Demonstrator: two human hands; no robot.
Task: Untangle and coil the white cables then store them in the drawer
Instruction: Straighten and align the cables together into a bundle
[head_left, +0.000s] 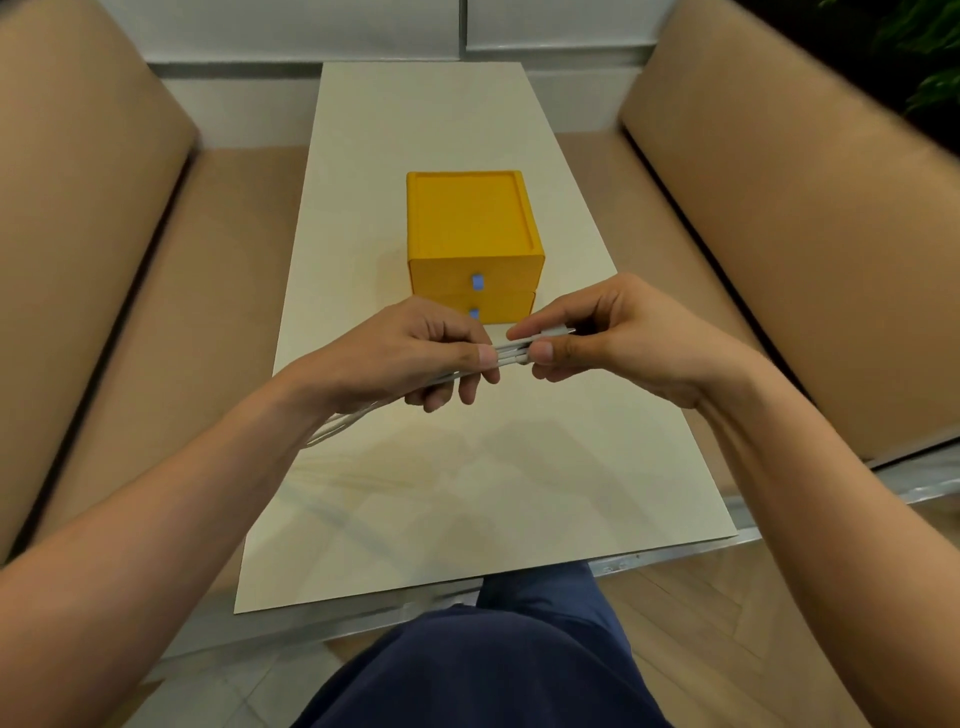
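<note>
Just in front of the box (470, 223), both hands hold the cables (511, 352) in the air above the surface (447, 493). The left hand (410, 353) has its fingers (467, 384) curled round the bundle from below with the thumb pressed on top, so several white strands lie side by side in its grip. The strands run back under that hand and come out beneath the wrist, where they hang in a loose, blurred loop. The right hand (623, 338) pinches the same bundle: its fingers (530, 330) and thumb are clamped on the strands just beside the left thumb. A pale plug (558, 330) shows between the right forefinger and thumb. The two hands nearly touch, with a short stretch of cable bare between them.

The box is yellow and stands on the surface beyond the hands. Its front carries an upper drawer (475, 278) and a lower drawer (498, 307), each with a small blue pull. Both sit flush with the front; the lower one is partly hidden by the hands. The cables are outside the box, close to its front.

Pale streaks show on the glossy surface near the left forearm; whether they are cable or reflection I cannot tell. Tan benches (779, 234) flank the surface on both sides. Dark blue trousers (493, 670) fill the bottom edge.
</note>
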